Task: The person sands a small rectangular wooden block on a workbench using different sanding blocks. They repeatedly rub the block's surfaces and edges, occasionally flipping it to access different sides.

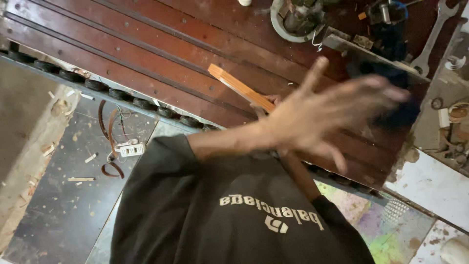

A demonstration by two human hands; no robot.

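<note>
Strip of orange wood (237,85) juts from the right hand's (270,101) grip, just behind the blurred, open, empty left hand (322,115). Likely mid-work: the strip is not yet laid on the desk (146,44).

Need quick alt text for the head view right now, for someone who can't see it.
A blurred open hand sweeps across a dark red wooden workbench, while the other hand, mostly hidden behind it, grips a thin orange wooden strip. A wrench and a bowl of small parts lie at the bench's far end.

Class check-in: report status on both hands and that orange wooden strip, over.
Left hand open, fingers spread, motion-blurred. Right hand mostly hidden, gripping the orange wooden strip over the red-brown workbench. Left hand blocks the view.
</note>
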